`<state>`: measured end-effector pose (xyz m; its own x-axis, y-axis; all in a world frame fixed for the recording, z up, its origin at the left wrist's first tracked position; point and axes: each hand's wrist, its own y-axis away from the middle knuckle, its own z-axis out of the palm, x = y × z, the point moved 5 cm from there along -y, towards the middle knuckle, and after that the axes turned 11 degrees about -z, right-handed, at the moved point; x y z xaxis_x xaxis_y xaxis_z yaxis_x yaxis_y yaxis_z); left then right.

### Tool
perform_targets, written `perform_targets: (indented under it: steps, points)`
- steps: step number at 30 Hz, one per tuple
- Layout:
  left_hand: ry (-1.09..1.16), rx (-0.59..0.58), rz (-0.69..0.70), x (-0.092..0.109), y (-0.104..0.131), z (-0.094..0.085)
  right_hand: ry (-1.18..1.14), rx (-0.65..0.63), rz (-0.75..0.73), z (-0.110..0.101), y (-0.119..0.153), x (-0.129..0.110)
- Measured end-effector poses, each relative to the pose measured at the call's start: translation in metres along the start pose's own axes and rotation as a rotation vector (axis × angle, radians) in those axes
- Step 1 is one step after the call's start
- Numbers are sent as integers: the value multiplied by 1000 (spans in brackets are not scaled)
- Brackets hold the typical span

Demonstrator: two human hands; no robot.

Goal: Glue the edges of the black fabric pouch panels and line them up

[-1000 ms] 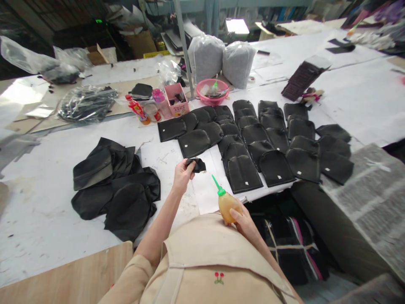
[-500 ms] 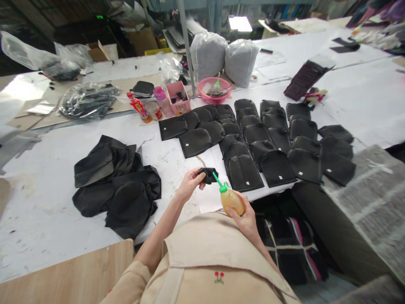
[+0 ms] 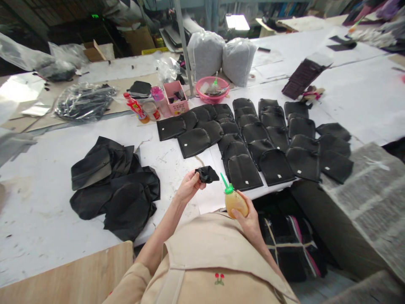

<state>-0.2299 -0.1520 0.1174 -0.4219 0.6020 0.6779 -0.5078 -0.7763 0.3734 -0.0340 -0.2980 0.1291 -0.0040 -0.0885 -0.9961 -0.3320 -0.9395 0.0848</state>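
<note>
Pinched in my left hand [image 3: 189,185] is a crumpled black fabric piece [image 3: 207,174], held above the white-covered table [image 3: 171,169]. My right hand [image 3: 248,217] is wrapped round a squeeze bottle [image 3: 236,203] of amber liquid with a green nozzle [image 3: 225,181]. The nozzle tip points up and left, a short gap away from the fabric. Beyond my hands lie rows of overlapping black fabric pieces [image 3: 242,171], several with small white labels. To the left is a loose heap of black fabric pieces [image 3: 129,202].
Along the back stand a red-labelled bottle [image 3: 134,105], a glass jar [image 3: 152,112], a pink box [image 3: 175,99] and a pink basin [image 3: 211,95]. A metal pole [image 3: 184,46] rises beside two stuffed plastic bags [image 3: 207,55]. A grey-covered block [image 3: 370,190] is at my right, a wooden board [image 3: 69,274] at lower left.
The bottle has moved right and slightly down, so its nozzle has come away from the black fabric piece. My left hand has turned the fabric a little, showing more of it.
</note>
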Motion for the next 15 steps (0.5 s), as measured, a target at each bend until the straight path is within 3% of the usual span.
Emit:
perform_targets:
  steps: [6, 11, 15]
  points:
    - [-48, -90, -84, -12, -1, 9, -474, 54, 148, 16, -9, -1]
    - [-140, -196, -219, -33, 1, 33, -572, 62, 127, 14, -16, -7]
    - [-219, -260, -314, -60, -1, 51, -649, 89, 122, -2, -7, 9]
